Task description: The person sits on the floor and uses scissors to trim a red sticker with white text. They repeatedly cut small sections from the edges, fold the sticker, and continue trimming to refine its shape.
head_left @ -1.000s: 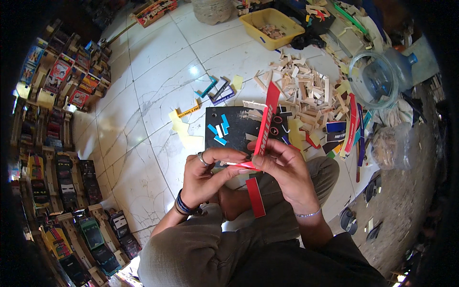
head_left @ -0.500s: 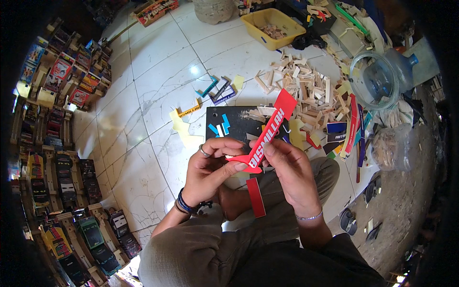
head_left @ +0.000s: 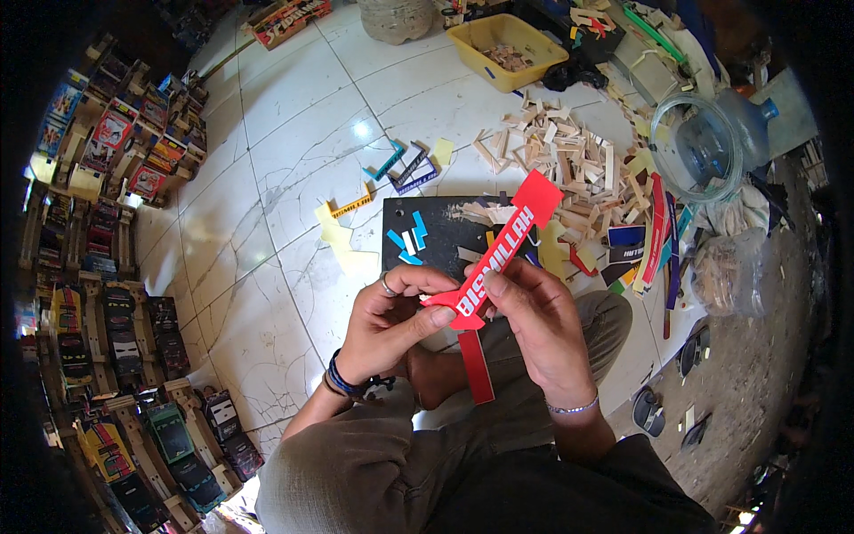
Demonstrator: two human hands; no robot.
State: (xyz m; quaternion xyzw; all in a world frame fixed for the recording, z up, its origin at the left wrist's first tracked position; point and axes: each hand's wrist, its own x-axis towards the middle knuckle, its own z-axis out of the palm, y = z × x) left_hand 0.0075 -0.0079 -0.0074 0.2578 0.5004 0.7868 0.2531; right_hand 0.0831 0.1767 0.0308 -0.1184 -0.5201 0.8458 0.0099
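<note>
Red printed strip held between two hands

Red, thin and sheet-like, the strip [head_left: 509,247] slants across the space between the hands, above the lap, its white lettering facing up and its squarish far end free. The left hand [head_left: 384,316] pinches the lower end between thumb and forefinger, where the sheet spreads into short flaps; a pale bit shows at these fingertips, too small to identify. The right hand [head_left: 540,319] grips the strip partway up, thumb flat on the printed face and fingers curled behind.

Handling, as judged from appearance: very light, springy along its length, readily bent or creased, its smooth face perhaps a little slippery. Best held by the edges or with a broad thumb near the middle; a hard pinch could mark it.

Materials: below the hands lies a flat red rectangle [head_left: 478,369] with pale edges. Beyond them, a scuffed black board [head_left: 436,215] carries small blue pieces [head_left: 419,229]. To its right, blocky wood offcuts [head_left: 587,169] form a loose, dry-looking heap. Torn yellow paper [head_left: 353,261] rests on glossy, veined white tiles [head_left: 298,169]; farther off stands a yellow plastic tub [head_left: 480,71].
</note>
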